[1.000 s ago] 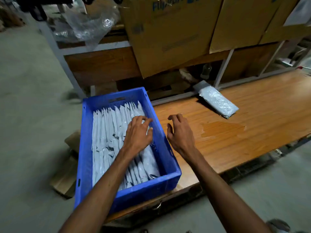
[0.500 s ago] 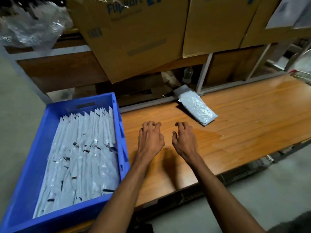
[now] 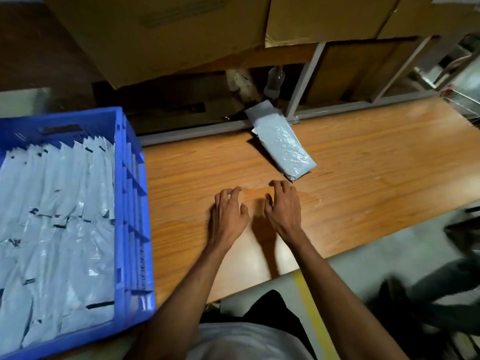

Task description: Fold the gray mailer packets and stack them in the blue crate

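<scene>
The blue crate (image 3: 130,178) stands at the left end of the wooden table (image 3: 363,162), packed with several folded gray mailer packets (image 3: 65,216) in overlapping rows. One gray mailer packet (image 3: 283,149) lies alone on the table at the back, its far end over the table's rear rail. My left hand (image 3: 228,211) and my right hand (image 3: 284,206) hover side by side over the bare wood, just in front of that packet, fingers loosely bent and holding nothing.
Large cardboard boxes (image 3: 166,35) sit on the shelf behind the table, overhanging its back edge. A metal shelf frame (image 3: 304,81) stands behind the loose packet, with a plastic bottle (image 3: 275,79) beside it. Gray floor with a yellow line (image 3: 311,307) lies at the near right.
My left hand came out of the crate and moved right to the table beside my right hand. Both hands have reached forward toward the loose packet as my view shifted right.
</scene>
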Motion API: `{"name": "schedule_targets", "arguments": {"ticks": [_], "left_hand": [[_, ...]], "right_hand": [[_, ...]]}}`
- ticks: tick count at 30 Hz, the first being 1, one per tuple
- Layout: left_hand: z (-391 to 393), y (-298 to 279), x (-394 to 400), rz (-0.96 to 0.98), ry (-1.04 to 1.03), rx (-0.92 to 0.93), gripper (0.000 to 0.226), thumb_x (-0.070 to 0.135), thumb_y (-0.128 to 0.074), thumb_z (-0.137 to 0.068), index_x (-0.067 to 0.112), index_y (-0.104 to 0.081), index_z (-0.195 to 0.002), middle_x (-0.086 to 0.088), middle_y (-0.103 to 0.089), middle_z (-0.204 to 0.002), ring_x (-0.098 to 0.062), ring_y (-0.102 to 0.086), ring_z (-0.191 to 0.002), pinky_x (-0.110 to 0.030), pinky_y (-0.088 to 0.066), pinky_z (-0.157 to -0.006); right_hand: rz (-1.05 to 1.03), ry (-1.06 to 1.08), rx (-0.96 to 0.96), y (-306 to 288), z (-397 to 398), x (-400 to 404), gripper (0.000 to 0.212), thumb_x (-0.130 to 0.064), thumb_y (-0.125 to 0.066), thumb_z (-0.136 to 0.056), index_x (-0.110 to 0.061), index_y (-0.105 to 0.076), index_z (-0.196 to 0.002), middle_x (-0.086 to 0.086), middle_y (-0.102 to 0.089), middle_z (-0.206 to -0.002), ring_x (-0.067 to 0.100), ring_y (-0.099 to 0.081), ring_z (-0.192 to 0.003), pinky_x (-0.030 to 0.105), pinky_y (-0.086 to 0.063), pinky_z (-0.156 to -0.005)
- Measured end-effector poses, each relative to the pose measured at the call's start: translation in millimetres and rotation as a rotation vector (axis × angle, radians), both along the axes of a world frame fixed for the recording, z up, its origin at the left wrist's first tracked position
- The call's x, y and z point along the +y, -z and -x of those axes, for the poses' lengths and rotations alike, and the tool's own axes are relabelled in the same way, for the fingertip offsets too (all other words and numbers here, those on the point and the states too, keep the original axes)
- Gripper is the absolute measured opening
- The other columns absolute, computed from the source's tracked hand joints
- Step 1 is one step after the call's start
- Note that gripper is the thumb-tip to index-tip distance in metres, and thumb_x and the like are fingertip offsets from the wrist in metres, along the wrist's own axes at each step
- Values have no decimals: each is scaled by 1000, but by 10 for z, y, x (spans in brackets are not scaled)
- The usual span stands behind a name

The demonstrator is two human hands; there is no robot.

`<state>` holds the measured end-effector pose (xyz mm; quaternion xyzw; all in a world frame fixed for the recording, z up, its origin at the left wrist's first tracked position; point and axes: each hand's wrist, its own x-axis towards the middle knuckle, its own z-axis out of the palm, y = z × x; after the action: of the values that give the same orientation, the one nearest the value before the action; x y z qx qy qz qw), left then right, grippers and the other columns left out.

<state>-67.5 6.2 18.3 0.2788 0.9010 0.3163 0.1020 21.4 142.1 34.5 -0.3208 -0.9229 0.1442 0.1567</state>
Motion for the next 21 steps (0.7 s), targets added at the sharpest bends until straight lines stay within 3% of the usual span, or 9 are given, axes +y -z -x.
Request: {"name": "schedule_targets", "arguments": {"ticks": [5,8,12,15,18,21], "left_hand": [[-83,123,235,-27,-25,-65,52,23,-61,-91,25,-56,-143,-4,-57,-128,-26,-48,-126,-42,-43,-105],[-75,161,466,-16,-63,-86,52,24,-62,-92,24,-56,-143,-4,-57,-130,-26,-48,-128,-42,-42,-108],[-109,159,704,-19,-219,-122,48,24,-64,-93,26,-58,-140,-4,-58,-131,-27,-49,-126,-40,-42,-108],[-97,180,809,-49,-315,-149,46,22,-65,-93,25,-59,-139,-5,-58,-131,-28,-49,-126,-38,-41,-107],[-90,178,857,-39,-369,-150,45,22,-65,-94,23,-59,-139,-6,-59,-129,-28,-50,-125,-38,-41,-108],[-61,159,838,-66,-408,-168,44,22,-65,-95,23,-59,-139,-6,-59,-129,-28,-50,-125,-40,-42,-108]], "right_hand": [[-26,-26,-3,124,76,377,37,-23,-56,-88,-9,-64,-120,16,-64,-112,41,-58,-97,47,-50,-81],[-57,-61,-36,158,179,692,37,-19,-65,-86,-8,-64,-121,18,-62,-114,42,-57,-95,48,-48,-82],[-59,-101,-114,179,317,1053,52,-25,-70,-87,-10,-56,-135,24,-52,-138,48,-50,-116,55,-46,-96],[1,-98,-186,201,450,1271,70,-34,-68,-93,-16,-39,-154,32,-27,-160,58,-32,-140,63,-30,-116],[56,-100,-267,246,506,1430,81,-34,-65,-95,-25,-22,-162,37,1,-166,63,-10,-148,67,-11,-122],[91,-78,-299,267,520,1529,81,-30,-67,-94,-28,-21,-160,39,-10,-163,64,-19,-144,69,-14,-121]]}}
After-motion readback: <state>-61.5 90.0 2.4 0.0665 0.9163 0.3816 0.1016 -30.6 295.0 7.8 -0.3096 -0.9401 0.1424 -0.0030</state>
